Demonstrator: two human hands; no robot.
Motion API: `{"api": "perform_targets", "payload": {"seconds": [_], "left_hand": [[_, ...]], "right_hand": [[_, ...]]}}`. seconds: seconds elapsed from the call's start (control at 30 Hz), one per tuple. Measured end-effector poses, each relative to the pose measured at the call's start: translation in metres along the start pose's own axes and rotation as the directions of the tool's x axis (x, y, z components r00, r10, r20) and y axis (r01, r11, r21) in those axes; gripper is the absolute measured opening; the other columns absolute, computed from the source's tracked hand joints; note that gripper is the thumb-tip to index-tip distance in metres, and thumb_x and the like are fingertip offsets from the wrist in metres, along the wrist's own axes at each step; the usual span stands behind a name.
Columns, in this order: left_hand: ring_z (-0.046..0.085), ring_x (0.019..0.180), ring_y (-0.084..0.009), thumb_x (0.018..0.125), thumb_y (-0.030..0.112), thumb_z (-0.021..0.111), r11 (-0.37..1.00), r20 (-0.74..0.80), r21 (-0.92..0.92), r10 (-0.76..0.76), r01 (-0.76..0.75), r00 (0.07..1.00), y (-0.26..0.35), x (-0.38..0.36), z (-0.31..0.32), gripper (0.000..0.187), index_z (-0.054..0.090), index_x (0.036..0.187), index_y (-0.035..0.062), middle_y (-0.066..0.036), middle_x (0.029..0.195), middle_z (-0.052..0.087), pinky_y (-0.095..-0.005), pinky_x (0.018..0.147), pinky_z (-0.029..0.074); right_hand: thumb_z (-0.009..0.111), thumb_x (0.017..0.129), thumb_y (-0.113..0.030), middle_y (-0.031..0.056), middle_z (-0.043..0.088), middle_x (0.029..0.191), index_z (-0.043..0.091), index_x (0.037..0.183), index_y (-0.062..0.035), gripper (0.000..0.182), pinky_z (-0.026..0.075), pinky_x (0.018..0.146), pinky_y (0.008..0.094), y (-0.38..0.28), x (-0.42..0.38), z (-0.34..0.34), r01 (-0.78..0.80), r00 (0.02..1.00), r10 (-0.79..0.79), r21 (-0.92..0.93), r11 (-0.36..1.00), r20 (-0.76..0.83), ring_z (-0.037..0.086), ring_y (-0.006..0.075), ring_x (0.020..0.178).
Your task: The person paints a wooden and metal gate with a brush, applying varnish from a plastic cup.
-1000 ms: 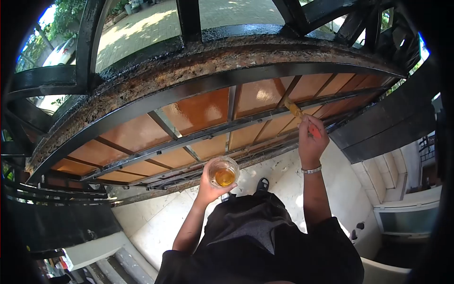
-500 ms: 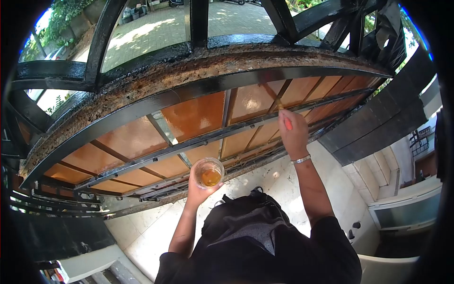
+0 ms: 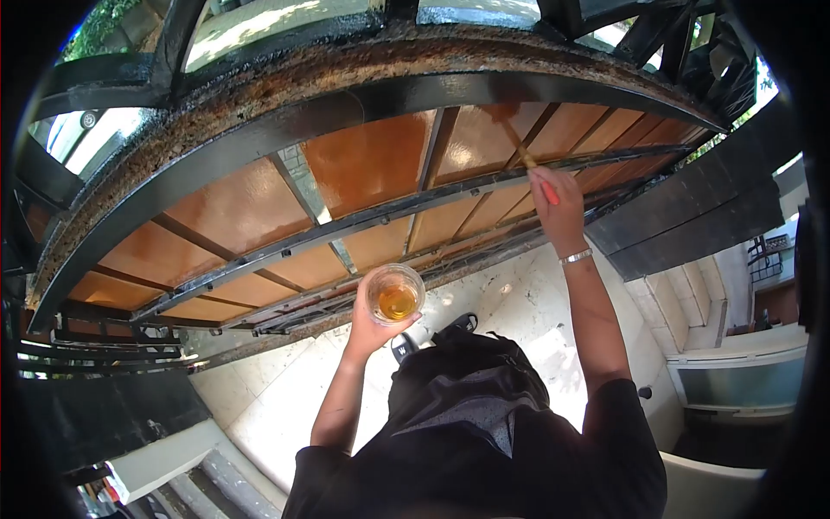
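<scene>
My left hand is wrapped round a clear plastic cup with amber liquid in the bottom. In my right hand is a paintbrush with a red handle end. Its tip reaches up to the top of a glossy light-brown wooden panel, where a darker, wet-looking patch shows; whether the bristles touch is hard to make out. Left of it, across a dark bar, is a deeper orange-brown panel. Black metal bars frame the panels.
A rough, rusty brown ledge runs along the curved black rail. Pale floor tiles lie below, with my sandals on them. Steps and dark boards stand at the right.
My right hand and the brush have moved up and slightly right in view. The cup has shifted right and a little up. The view itself has tilted, showing more of my sandals.
</scene>
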State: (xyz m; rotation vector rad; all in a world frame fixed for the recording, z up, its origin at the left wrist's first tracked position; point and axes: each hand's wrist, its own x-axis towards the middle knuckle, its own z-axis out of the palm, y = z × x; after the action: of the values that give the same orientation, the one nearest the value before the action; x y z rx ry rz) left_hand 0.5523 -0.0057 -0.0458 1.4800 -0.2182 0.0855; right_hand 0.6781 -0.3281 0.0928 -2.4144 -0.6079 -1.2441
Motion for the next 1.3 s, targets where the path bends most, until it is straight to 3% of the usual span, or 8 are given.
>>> {"api": "perform_targets", "payload": {"seconds": [0.2, 0.33, 0.47, 0.53, 0.73, 0.93, 1.07, 1.3], "left_hand": [[0.056, 0.121, -0.0217, 0.066, 0.01, 0.092, 0.998, -0.03, 0.026, -0.058, 0.058, 0.998, -0.007, -0.028, 0.017, 0.091, 0.039, 0.139, 0.002, -0.012, 0.128, 0.056, -0.0368, 0.104, 0.044], [0.055, 0.121, -0.0209, 0.066, 0.01, 0.092, 0.999, -0.002, -0.005, -0.054, 0.054, 0.999, -0.002, -0.047, 0.043, 0.092, 0.037, 0.139, 0.0025, -0.011, 0.128, 0.055, -0.0365, 0.105, 0.043], [0.055, 0.122, -0.0228, 0.065, 0.012, 0.092, 0.998, -0.03, 0.047, -0.042, 0.044, 0.999, 0.011, -0.064, 0.077, 0.094, 0.037, 0.14, 0.0038, -0.012, 0.13, 0.055, -0.0397, 0.105, 0.043], [0.054, 0.123, -0.0227, 0.065, 0.012, 0.092, 0.998, -0.06, 0.048, -0.039, 0.042, 0.997, 0.012, -0.074, 0.099, 0.093, 0.038, 0.14, 0.0043, -0.012, 0.131, 0.054, -0.0396, 0.106, 0.043], [0.055, 0.122, -0.0226, 0.068, 0.014, 0.091, 0.992, -0.084, 0.129, 0.0, 0.011, 0.996, 0.008, -0.122, 0.216, 0.089, 0.039, 0.139, 0.0028, -0.012, 0.128, 0.055, -0.0368, 0.105, 0.044], [0.056, 0.119, -0.0223, 0.071, 0.016, 0.089, 0.975, -0.237, 0.16, -0.113, 0.153, 0.965, -0.013, -0.232, 0.361, 0.088, 0.038, 0.141, 0.001, -0.014, 0.126, 0.057, -0.0353, 0.105, 0.043], [0.056, 0.121, -0.0225, 0.069, 0.016, 0.089, 0.944, -0.286, 0.186, -0.213, 0.272, 0.934, -0.018, -0.313, 0.411, 0.093, 0.036, 0.144, 0.0006, -0.015, 0.13, 0.056, -0.0374, 0.106, 0.042], [0.063, 0.112, -0.0239, 0.069, 0.018, 0.09, 0.84, -0.437, 0.473, -0.038, 0.266, 0.899, 0.022, -0.403, 0.439, 0.087, 0.042, 0.14, 0.0056, -0.013, 0.122, 0.061, -0.0361, 0.099, 0.05]], "right_hand": [[0.07, 0.087, -0.007, 0.0085, 0.065, 0.082, 0.065, 0.095, -0.0055, 0.01, 0.048, 0.071, 0.0374, -0.028, 0.001, -0.045, -0.011, 0.984, -0.007, 0.105, 0.994, 0.176, 0.059, 0.0285, 0.074], [0.078, 0.079, -0.009, 0.0066, 0.062, 0.079, 0.066, 0.094, -0.007, 0.018, 0.049, 0.067, 0.0368, -0.032, 0.046, -0.045, 0.319, 0.806, -0.456, 0.371, 0.872, 0.377, 0.058, 0.0254, 0.072], [0.079, 0.077, -0.012, 0.0054, 0.062, 0.08, 0.066, 0.092, -0.0082, 0.02, 0.05, 0.068, 0.0369, -0.007, 0.07, -0.048, 0.433, 0.839, -0.51, 0.334, 0.837, 0.192, 0.058, 0.0247, 0.074], [0.077, 0.078, -0.014, 0.004, 0.062, 0.082, 0.067, 0.093, -0.0099, 0.018, 0.05, 0.071, 0.0352, 0.0, 0.066, -0.052, 0.572, 0.817, -0.559, 0.329, 0.751, -0.142, 0.058, 0.0239, 0.076], [0.073, 0.085, -0.02, 0.0046, 0.064, 0.083, 0.066, 0.099, -0.0088, 0.019, 0.047, 0.074, 0.0346, 0.052, -0.002, -0.057, 0.512, 0.753, -0.641, 0.479, 0.713, 0.149, 0.056, 0.0244, 0.078], [0.07, 0.088, -0.011, 0.0088, 0.069, 0.084, 0.068, 0.099, -0.0039, 0.013, 0.051, 0.068, 0.0353, 0.067, -0.142, -0.181, 0.026, 0.936, -0.291, 0.788, 0.615, 0.196, 0.063, 0.0239, 0.072], [0.063, 0.096, -0.013, 0.0063, 0.069, 0.079, 0.066, 0.111, 0.0007, 0.021, 0.054, 0.067, 0.0281, 0.072, -0.252, -0.234, -0.683, 0.696, -0.118, 0.704, 0.195, 0.708, 0.066, 0.0131, 0.07], [0.058, 0.1, -0.014, 0.0083, 0.069, 0.083, 0.064, 0.111, 0.0048, 0.023, 0.053, 0.074, 0.0272, 0.073, -0.359, -0.337, -0.794, 0.607, -0.17, 0.594, -0.128, 0.776, 0.066, 0.0136, 0.077]]}}
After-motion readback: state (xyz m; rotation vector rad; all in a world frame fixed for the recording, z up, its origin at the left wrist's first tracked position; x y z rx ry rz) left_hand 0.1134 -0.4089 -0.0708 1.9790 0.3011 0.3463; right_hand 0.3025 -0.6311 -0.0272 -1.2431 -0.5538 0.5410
